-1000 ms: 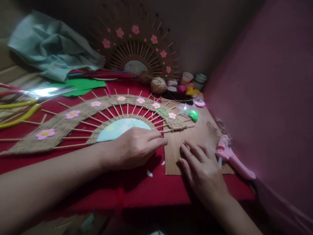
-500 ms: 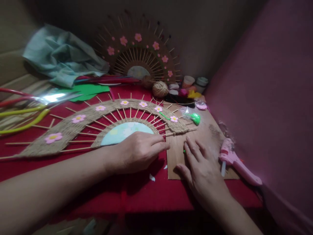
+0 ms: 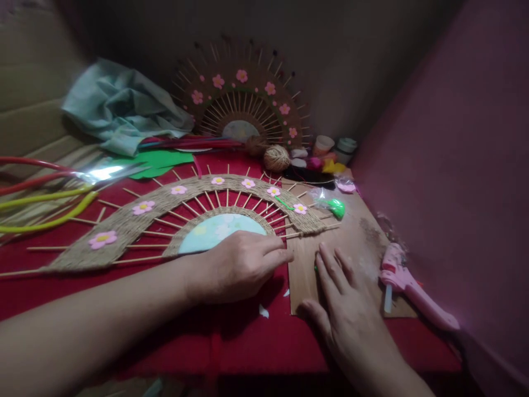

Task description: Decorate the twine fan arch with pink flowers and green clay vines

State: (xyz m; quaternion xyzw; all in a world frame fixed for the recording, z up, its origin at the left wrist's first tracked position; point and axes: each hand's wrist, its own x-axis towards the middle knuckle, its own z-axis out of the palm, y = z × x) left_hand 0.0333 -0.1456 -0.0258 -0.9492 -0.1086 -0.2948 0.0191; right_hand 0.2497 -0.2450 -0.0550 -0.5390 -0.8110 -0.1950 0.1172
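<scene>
We found the left hand (image 3: 237, 264) resting loosely curled on the jute-wrapped stick fan (image 3: 185, 215) lying on the red cloth (image 3: 248, 342). The right hand (image 3: 345, 309) lay spread, fingers flat on the cardboard sheet (image 3: 355, 242), holding nothing.

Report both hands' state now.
Left hand: loosely curled, resting on woven twine-and-stick fan, gripping nothing.
Right hand: open, flat on brown cardboard sheet.

Under the left hand (image 3: 243, 264) lies a fan (image 3: 185, 215) of rough woven jute and bare wooden sticks, with matt foam flowers. The right hand (image 3: 351, 309) rests on matt brown cardboard (image 3: 363, 242); beside it, a glossy pink plastic glue gun (image 3: 413, 289). Beneath both lies soft matt red felt (image 3: 256, 336).
</scene>
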